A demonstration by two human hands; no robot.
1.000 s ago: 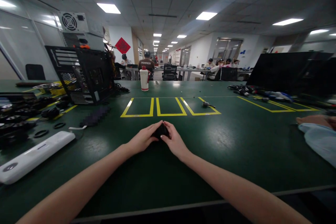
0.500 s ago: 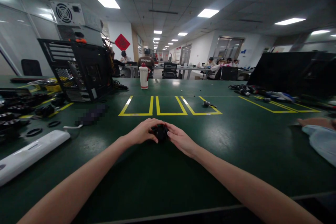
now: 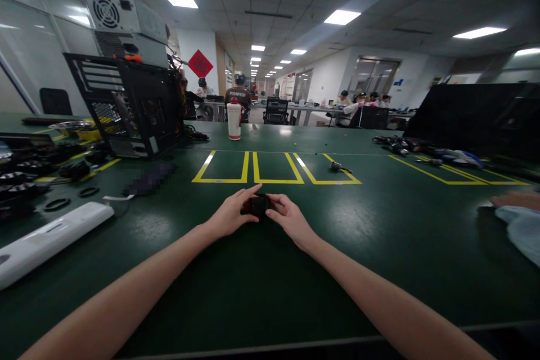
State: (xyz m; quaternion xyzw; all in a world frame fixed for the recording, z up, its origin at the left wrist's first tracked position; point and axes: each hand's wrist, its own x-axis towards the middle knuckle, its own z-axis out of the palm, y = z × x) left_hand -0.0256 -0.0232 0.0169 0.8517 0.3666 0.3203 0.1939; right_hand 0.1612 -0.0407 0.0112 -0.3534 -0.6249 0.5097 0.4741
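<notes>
Between my hands, low over the green table (image 3: pixel 270 292), is a small black rounded part (image 3: pixel 259 206); its exact kind is too dark to make out. My left hand (image 3: pixel 233 211) grips its left side, the thumb below and the index finger stretched out above it. On the other side my right hand (image 3: pixel 292 221) pinches the part's right edge between thumb and fingers. Fingers cover both of its ends. Beyond the hands, yellow tape outlines (image 3: pixel 278 181) mark the table, and a small metal and black piece (image 3: pixel 336 166) lies at the right outline.
A black computer case (image 3: pixel 139 107) topped by power supply units (image 3: pixel 112 11) stands at left. Near it lie a white elongated device (image 3: pixel 54 236) and black rings (image 3: pixel 57 204). A white cup (image 3: pixel 234 121) stands farther back. At right are a dark monitor-like panel (image 3: pixel 472 118) and another person's sleeve (image 3: pixel 523 230).
My left index finger has lifted and straightened away from the black part. My right fingers have shifted along its right side. The view has tilted slightly.
</notes>
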